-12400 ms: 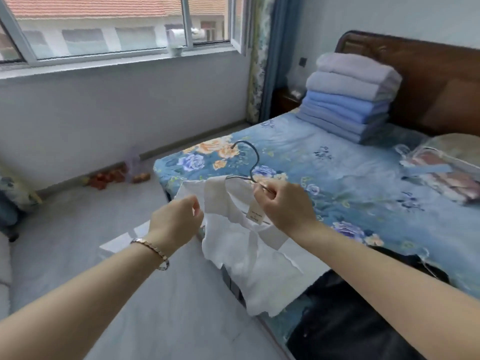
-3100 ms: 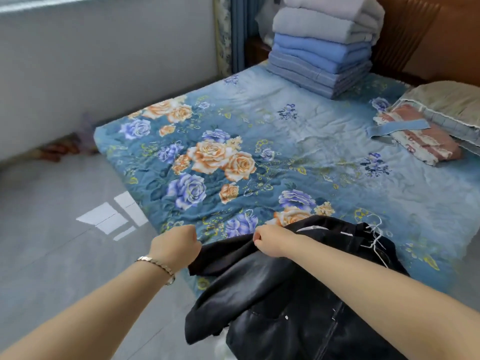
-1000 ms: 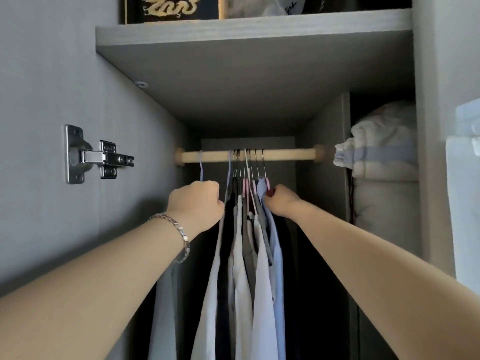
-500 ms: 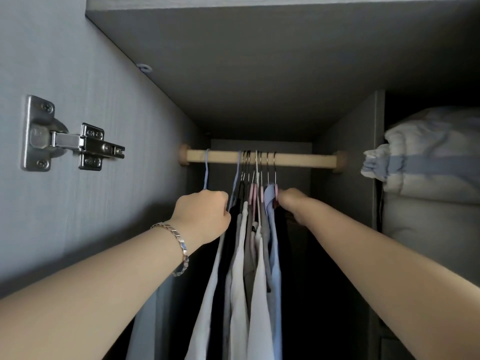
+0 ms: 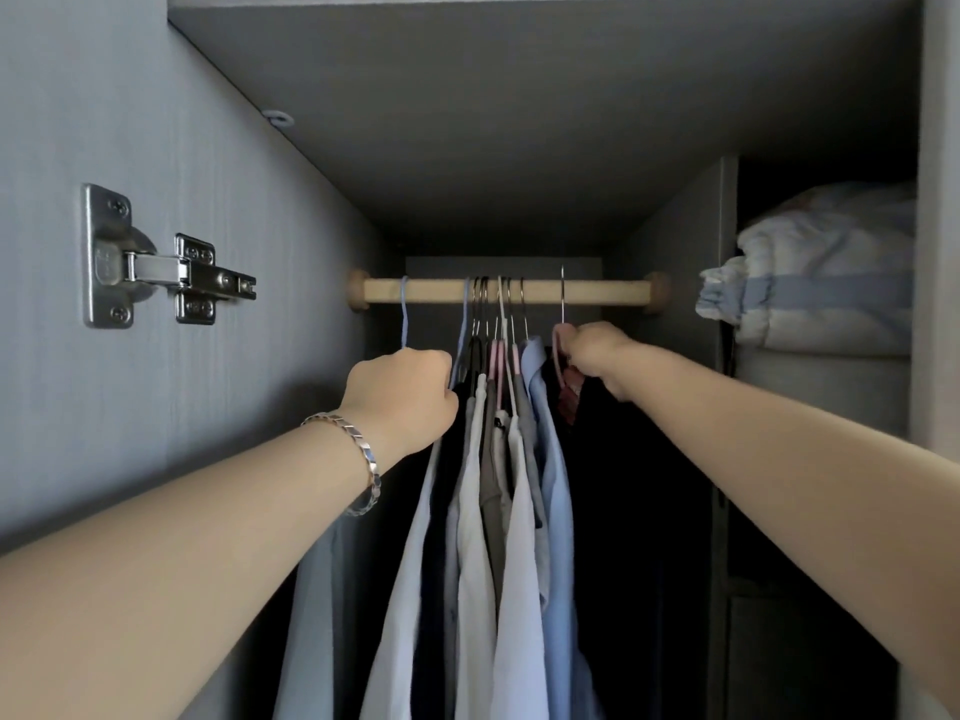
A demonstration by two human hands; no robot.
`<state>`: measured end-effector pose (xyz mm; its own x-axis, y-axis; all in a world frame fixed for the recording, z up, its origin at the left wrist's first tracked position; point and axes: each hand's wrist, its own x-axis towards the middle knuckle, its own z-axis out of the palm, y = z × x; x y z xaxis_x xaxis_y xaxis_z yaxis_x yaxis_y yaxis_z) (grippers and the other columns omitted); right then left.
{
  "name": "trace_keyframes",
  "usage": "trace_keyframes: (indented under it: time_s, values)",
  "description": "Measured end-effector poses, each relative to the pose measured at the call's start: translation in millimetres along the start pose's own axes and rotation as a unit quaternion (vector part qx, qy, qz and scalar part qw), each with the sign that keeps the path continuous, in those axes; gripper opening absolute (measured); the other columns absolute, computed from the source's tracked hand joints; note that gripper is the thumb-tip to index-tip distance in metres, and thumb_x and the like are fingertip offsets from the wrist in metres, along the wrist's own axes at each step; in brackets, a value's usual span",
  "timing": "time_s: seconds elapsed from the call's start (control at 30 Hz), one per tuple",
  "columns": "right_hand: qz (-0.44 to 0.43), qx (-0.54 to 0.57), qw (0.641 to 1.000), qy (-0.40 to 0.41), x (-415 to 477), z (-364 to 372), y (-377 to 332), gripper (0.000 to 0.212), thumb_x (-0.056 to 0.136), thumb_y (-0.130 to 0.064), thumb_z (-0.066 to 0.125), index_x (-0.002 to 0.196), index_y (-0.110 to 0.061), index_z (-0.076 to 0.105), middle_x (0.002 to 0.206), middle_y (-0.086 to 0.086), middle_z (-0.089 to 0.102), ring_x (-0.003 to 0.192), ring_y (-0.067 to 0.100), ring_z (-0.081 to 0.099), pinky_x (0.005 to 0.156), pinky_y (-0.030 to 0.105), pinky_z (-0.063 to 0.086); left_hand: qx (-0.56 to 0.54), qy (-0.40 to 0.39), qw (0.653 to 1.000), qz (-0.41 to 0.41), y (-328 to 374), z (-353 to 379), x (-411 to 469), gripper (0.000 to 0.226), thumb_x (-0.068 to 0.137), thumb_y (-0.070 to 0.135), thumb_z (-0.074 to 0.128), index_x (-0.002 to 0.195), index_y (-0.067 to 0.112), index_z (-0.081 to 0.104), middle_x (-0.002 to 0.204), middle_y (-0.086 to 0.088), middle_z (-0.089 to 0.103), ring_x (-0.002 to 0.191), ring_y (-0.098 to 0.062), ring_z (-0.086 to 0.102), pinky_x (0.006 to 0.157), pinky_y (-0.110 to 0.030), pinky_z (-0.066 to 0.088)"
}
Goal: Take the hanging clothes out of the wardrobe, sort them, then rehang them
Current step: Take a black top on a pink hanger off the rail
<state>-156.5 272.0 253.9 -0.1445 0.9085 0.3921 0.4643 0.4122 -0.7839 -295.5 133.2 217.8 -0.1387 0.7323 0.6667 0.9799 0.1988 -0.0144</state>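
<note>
Inside the wardrobe a wooden rail (image 5: 597,292) carries several hangers with shirts. White, grey and light blue shirts (image 5: 519,485) hang bunched in the middle. My left hand (image 5: 402,394) is curled round the top of a blue hanger (image 5: 404,314) at the left of the bunch. My right hand (image 5: 597,356) grips a pink hanger (image 5: 562,350) with a dark garment (image 5: 623,511), set apart on the right of the rail. The dark garment is hard to make out in the shadow.
The grey side panel on the left bears a metal door hinge (image 5: 156,262). A shelf board (image 5: 519,122) closes the space overhead. Folded bedding (image 5: 815,272) fills the compartment on the right, behind a vertical divider (image 5: 724,304).
My right hand has slid the pink hanger with the dark garment to the right along the rail, away from the bunch. My left hand stays at the blue hanger.
</note>
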Motion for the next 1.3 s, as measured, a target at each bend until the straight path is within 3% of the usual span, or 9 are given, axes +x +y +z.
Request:
trace_keyframes:
  time_s: [0.07, 0.2, 0.33, 0.53, 0.67, 0.8, 1.07, 1.2, 1.3]
  values:
    - [0.012, -0.003, 1.000, -0.022, -18.7, -2.8, 13.2, 0.040, 0.101, -0.030, 0.036, 0.069, -0.009, 0.047, 0.085, 0.013, 0.053, 0.075, 0.021, 0.050, 0.066, 0.022, 0.038, -0.004, -0.003, 1.000, 0.019, 6.3, -2.7, -6.7, 0.016, 0.095, 0.024, 0.042, 0.096, 0.015, 0.056, 0.087, -0.001, 0.062, 0.080, -0.022, 0.060, 0.067, -0.032, 0.046]
    - [0.050, 0.025, 0.996, -0.068, -73.9, -20.6, 36.1, 0.035, 0.100, -0.021, 0.038, 0.066, -0.016, 0.042, 0.066, 0.002, 0.045, 0.055, 0.010, 0.043, 0.037, 0.010, 0.038, -0.026, 0.018, 0.998, 0.062, 24.1, -11.4, -15.1, 0.013, 0.095, 0.023, 0.042, 0.088, 0.019, 0.052, 0.082, 0.001, 0.057, 0.071, -0.017, 0.052, 0.058, -0.027, 0.036]
    - [0.059, -0.029, 0.997, -0.042, -130.0, -36.8, 50.2, 0.036, 0.099, -0.024, 0.040, 0.064, -0.015, 0.043, 0.064, 0.002, 0.044, 0.054, 0.010, 0.040, 0.049, 0.020, 0.035, -0.054, 0.005, 0.994, 0.095, 55.9, -14.7, -29.6, 0.014, 0.093, 0.022, 0.041, 0.091, 0.016, 0.054, 0.090, -0.003, 0.059, 0.079, -0.023, 0.056, 0.062, -0.029, 0.035]
    - [0.069, -0.072, 0.995, -0.025, -223.9, -84.5, 68.5, 0.033, 0.093, -0.026, 0.047, 0.063, -0.015, 0.047, 0.063, 0.002, 0.047, 0.055, 0.012, 0.041, 0.052, 0.021, 0.035, -0.089, -0.037, 0.984, 0.152, 120.6, -18.8, -80.4, 0.013, 0.091, 0.021, 0.044, 0.088, 0.014, 0.054, 0.091, -0.006, 0.061, 0.083, -0.028, 0.056, 0.067, -0.031, 0.038]
    - [0.116, -0.146, 0.982, 0.004, -298.5, -131.0, 99.5, 0.017, 0.094, -0.018, 0.045, 0.083, -0.011, 0.054, 0.079, 0.006, 0.053, 0.062, 0.017, 0.046, 0.051, 0.023, 0.034, -0.102, -0.074, 0.976, 0.179, 168.6, -24.6, -127.2, 0.013, 0.091, 0.023, 0.043, 0.085, 0.018, 0.052, 0.093, -0.003, 0.060, 0.088, -0.029, 0.057, 0.068, -0.030, 0.037]
    - [0.165, -0.173, 0.971, 0.016, -394.1, -189.0, 139.0, 0.034, 0.098, -0.022, 0.039, 0.065, -0.018, 0.049, 0.075, 0.004, 0.051, 0.067, 0.019, 0.047, 0.058, 0.027, 0.039, -0.125, -0.111, 0.961, 0.220, 229.2, -23.1, -185.5, 0.016, 0.092, 0.024, 0.040, 0.089, 0.018, 0.055, 0.089, -0.001, 0.059, 0.077, -0.024, 0.051, 0.067, -0.029, 0.036]
    - [0.351, -0.176, 0.912, 0.120, -598.4, -297.4, 216.5, 0.041, 0.093, -0.038, 0.050, 0.061, -0.012, 0.047, 0.053, -0.003, 0.039, 0.046, 0.012, 0.031, 0.042, 0.021, 0.024, -0.205, -0.213, 0.898, 0.326, 369.0, -21.3, -331.8, 0.019, 0.091, 0.025, 0.043, 0.098, 0.020, 0.060, 0.101, -0.003, 0.065, 0.092, -0.027, 0.058, 0.071, -0.026, 0.036]
    - [0.388, -0.177, 0.879, 0.216, -690.9, -324.4, 233.0, 0.042, 0.095, -0.035, 0.048, 0.058, -0.013, 0.045, 0.053, -0.004, 0.037, 0.045, 0.010, 0.030, 0.036, 0.013, 0.023, -0.246, -0.256, 0.846, 0.398, 431.8, -28.4, -408.4, 0.020, 0.091, 0.022, 0.042, 0.099, 0.021, 0.059, 0.101, -0.001, 0.065, 0.088, -0.026, 0.055, 0.071, -0.027, 0.036]
    - [0.419, -0.195, 0.839, 0.287, -749.7, -331.6, 237.9, 0.045, 0.095, -0.031, 0.047, 0.054, -0.017, 0.039, 0.054, -0.004, 0.036, 0.047, 0.011, 0.031, 0.043, 0.018, 0.025, -0.277, -0.266, 0.798, 0.465, 471.3, -38.9, -461.3, 0.020, 0.091, 0.021, 0.042, 0.100, 0.020, 0.059, 0.099, -0.002, 0.065, 0.080, -0.024, 0.051, 0.069, -0.027, 0.034]
